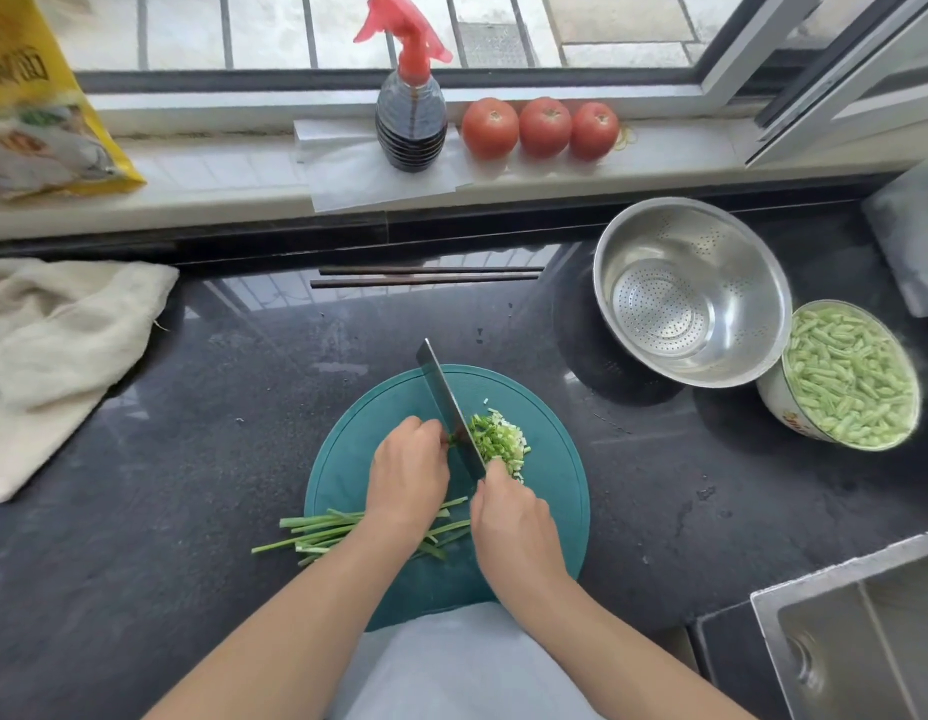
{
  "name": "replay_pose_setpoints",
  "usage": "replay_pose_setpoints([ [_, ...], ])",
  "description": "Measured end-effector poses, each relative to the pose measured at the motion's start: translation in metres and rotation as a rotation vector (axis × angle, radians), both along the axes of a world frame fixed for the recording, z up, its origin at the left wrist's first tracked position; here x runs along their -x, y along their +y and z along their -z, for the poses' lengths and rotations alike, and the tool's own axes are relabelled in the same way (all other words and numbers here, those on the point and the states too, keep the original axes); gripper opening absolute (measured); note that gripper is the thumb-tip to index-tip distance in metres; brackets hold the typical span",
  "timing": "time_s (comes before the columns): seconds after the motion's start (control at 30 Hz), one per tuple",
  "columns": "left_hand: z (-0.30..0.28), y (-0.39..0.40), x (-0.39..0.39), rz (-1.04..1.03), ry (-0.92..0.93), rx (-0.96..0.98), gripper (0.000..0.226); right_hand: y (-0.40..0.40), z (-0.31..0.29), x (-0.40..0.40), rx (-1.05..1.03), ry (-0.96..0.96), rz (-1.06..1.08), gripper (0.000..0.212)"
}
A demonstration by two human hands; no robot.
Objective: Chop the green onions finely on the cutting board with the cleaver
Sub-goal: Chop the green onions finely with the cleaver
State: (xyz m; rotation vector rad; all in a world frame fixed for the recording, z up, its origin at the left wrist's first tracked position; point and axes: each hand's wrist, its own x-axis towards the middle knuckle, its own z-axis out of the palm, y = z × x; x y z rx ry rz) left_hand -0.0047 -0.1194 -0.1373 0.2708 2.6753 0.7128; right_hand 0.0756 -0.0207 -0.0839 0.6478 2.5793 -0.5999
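A round teal cutting board lies on the dark counter. My right hand grips the cleaver's handle; the cleaver blade stands edge-down on the board, pointing away from me. A pile of chopped green onion sits just right of the blade. My left hand, fingers curled, holds down a short bunch of green onion against the blade's left side. Long uncut green onion stalks lie across the board's near left edge, partly under my left wrist.
A steel colander and a bowl of cut green beans stand at the right. Chopsticks lie behind the board. A cloth lies left, a sink near right. A sauce bottle and three tomatoes stand on the sill.
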Motion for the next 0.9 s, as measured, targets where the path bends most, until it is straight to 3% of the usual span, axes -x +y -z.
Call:
replay_pose_setpoints([
  [0.33,-0.008,0.002,0.003,0.0,-0.064,0.021,0.021,0.007,0.005,0.045,0.021,0.123,0.014,0.015],
  [0.53,-0.008,-0.002,0.009,-0.057,-0.116,0.004,0.007,0.014,-0.011,0.006,0.023,0.098,0.007,0.017],
  [0.63,-0.012,0.0,0.011,-0.105,-0.109,-0.006,0.015,0.002,-0.01,-0.002,0.034,0.085,-0.007,0.019],
  [0.9,-0.008,-0.002,0.011,-0.121,-0.112,-0.04,0.009,-0.014,0.003,0.029,0.037,0.044,0.026,0.014],
])
